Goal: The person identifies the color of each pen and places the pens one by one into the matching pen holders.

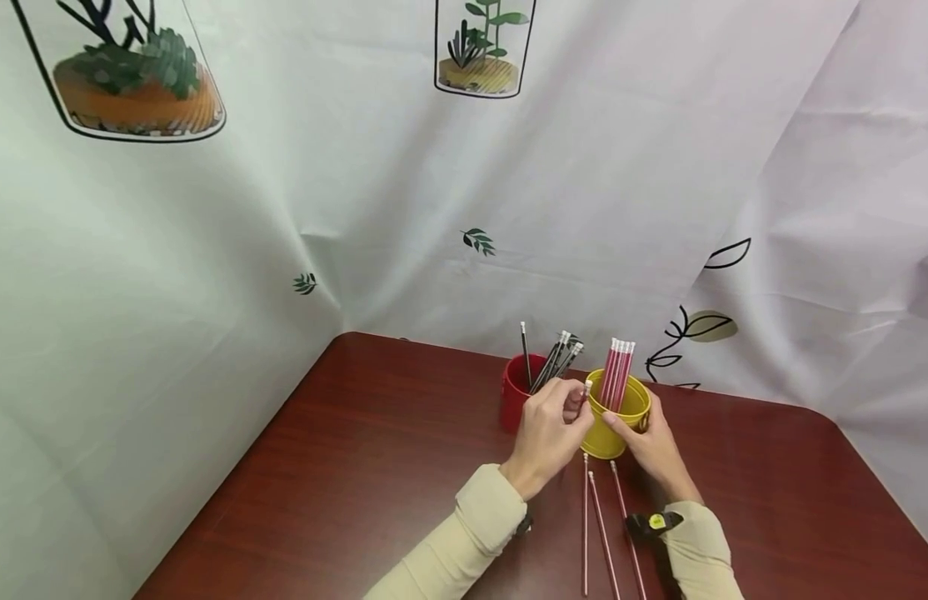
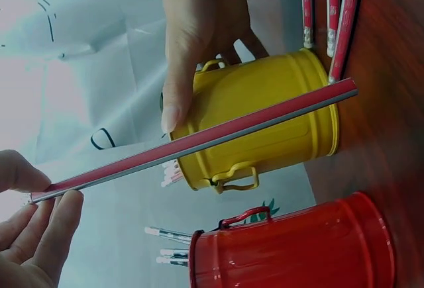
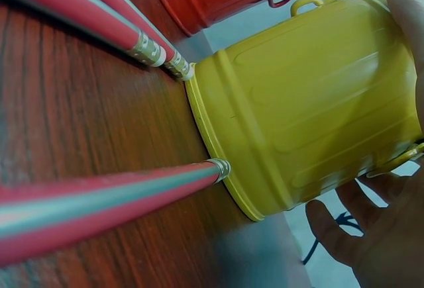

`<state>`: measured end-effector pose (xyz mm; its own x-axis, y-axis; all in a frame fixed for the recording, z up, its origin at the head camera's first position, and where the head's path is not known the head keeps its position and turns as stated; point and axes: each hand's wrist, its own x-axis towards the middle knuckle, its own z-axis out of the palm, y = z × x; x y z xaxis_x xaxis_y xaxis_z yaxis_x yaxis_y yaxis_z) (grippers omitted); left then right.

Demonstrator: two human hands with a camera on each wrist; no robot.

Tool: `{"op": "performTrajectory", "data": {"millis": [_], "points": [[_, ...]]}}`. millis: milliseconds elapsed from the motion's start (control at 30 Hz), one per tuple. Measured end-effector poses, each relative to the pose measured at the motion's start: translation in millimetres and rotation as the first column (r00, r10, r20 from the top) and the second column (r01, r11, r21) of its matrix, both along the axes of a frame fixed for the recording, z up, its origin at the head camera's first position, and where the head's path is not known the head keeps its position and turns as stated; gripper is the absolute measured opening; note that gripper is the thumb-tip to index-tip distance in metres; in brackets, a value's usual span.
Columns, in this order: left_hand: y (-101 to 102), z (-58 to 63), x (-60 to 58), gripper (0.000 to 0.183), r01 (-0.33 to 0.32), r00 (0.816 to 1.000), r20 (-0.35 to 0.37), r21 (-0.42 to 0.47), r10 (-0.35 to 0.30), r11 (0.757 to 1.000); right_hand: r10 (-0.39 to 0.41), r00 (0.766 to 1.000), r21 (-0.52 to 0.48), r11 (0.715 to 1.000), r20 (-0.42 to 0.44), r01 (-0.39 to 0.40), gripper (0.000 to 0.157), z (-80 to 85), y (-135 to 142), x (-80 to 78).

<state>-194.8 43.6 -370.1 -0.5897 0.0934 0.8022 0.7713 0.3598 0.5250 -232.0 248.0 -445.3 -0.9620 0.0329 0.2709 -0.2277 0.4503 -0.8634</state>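
Note:
My left hand (image 1: 575,406) pinches the eraser end of a red pencil (image 2: 199,140) between thumb and fingertips (image 2: 63,212). The pencil leans along the side of a yellow metal cup (image 1: 612,431), its lower end at the cup's base on the table. My right hand (image 1: 635,433) grips that yellow cup (image 3: 311,102) from the right, its thumb (image 2: 173,102) lying on the wall. Several red pencils (image 1: 618,372) stand in the cup. Just left of it is a red cup (image 1: 515,397) holding black pencils (image 1: 552,360).
Three red pencils (image 1: 603,533) lie on the brown table (image 1: 374,467) in front of the yellow cup, between my forearms. A white printed curtain (image 1: 464,208) closes off the back and both sides. The red cup (image 2: 298,248) stands close beside the yellow one.

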Motion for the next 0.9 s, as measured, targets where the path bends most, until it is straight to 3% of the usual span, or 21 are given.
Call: {"op": "performTrajectory", "data": {"millis": [200, 700, 900], "points": [[2.7, 11.6, -8.1, 0.013, 0.021, 1.000, -0.010, 0.019, -0.021, 1.000, 0.002, 1.000, -0.008, 1.000, 0.000, -0.002, 0.075, -0.8, 0.7, 0.1], [17.0, 65.5, -35.0, 0.014, 0.003, 0.997, -0.077, -0.062, -0.008, 0.998, -0.008, 0.999, -0.008, 1.000, 0.047, 0.009, 0.076, 0.1, 1.3, -0.8], [20.6, 78.2, -47.7, 0.015, 0.013, 0.995, -0.100, -0.034, -0.016, 0.999, -0.003, 0.999, -0.007, 1.000, 0.042, 0.003, 0.076, 0.0, 1.1, -1.0]]}}
